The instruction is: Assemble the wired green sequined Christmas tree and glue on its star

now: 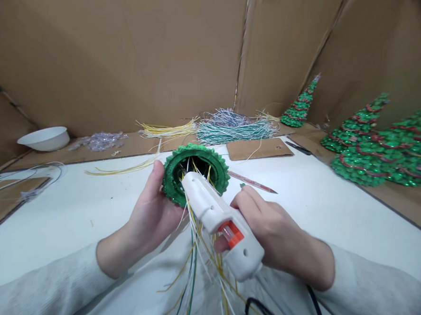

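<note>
My left hand (155,211) grips a green miniature Christmas tree (171,188) by its side, with the round hollow base turned toward me. In my right hand (268,227) is a white hot glue gun (207,202) with an orange part and a clear glue stick showing in its slot. The gun's nozzle points into the hollow base; whether its tip touches the inside is hidden. Yellow, white and green wires (194,251) come out of the base and hang down below the gun. A black cord (261,308) runs at the lower right.
Bundles of green-and-white wires (237,130) and yellow wires (172,129) lie at the back by a cardboard piece (261,150). A red pencil (253,182) and black knife (298,147) lie right. Decorated trees (367,153) stand far right; a white bowl (45,139) is left.
</note>
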{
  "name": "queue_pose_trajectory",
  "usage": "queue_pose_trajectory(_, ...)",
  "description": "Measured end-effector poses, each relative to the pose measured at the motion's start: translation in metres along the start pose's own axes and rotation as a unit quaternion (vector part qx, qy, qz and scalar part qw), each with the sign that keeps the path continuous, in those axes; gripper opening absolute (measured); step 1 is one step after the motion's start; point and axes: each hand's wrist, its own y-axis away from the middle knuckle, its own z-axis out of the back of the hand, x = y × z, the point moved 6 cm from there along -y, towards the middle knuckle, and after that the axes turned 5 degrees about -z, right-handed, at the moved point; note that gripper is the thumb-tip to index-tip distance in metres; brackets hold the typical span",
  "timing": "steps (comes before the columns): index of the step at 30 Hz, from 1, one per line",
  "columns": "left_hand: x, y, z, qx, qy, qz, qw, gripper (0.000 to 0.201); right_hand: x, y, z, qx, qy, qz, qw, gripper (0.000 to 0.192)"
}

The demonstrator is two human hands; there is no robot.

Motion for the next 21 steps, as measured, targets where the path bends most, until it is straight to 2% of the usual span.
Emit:
queue_pose_trajectory(4,0.0,-0.002,0.002,0.012,0.012,-0.006,1.0,0.048,-0.003,-0.001,-0.001,0.007,-0.052,-0.017,0.998,0.017)
queue_pose_trajectory(6,0.0,-0.003,0.004,0.016,0.013,-0.01,1.0,0.05,-0.009,-0.002,0.001,-0.014,-0.123,-0.033,0.992,0.023)
queue_pose_trajectory(8,-0.002,-0.005,0.005,0.014,0.012,-0.017,1.0,0.052,-0.02,0.0,0.004,-0.048,-0.228,-0.072,0.97,0.032)
queue_pose_trajectory(10,-0.005,-0.008,0.006,0.01,0.012,-0.032,0.999,0.051,-0.035,0.003,0.001,-0.059,-0.356,-0.13,0.923,0.043)
queue_pose_trajectory(13,-0.01,-0.013,0.01,0.01,0.008,-0.058,0.998,0.05,-0.053,0.007,-0.006,-0.052,-0.548,-0.197,0.811,0.054)
queue_pose_trajectory(15,-0.012,-0.017,0.013,0.011,0.003,-0.069,0.998,0.05,-0.064,0.009,-0.008,-0.074,-0.618,-0.232,0.747,0.059)
queue_pose_trajectory(17,-0.012,-0.02,0.018,0.008,0.0,-0.07,0.998,0.05,-0.081,0.011,-0.007,-0.114,-0.626,-0.283,0.718,0.062)
queue_pose_trajectory(19,-0.012,-0.023,0.022,-0.005,0.0,-0.064,0.998,0.05,-0.103,0.015,-0.006,-0.158,-0.587,-0.354,0.71,0.062)
queue_pose_trajectory(21,-0.012,-0.025,0.024,-0.012,-0.001,-0.057,0.998,0.05,-0.128,0.023,-0.009,-0.169,-0.529,-0.436,0.708,0.063)
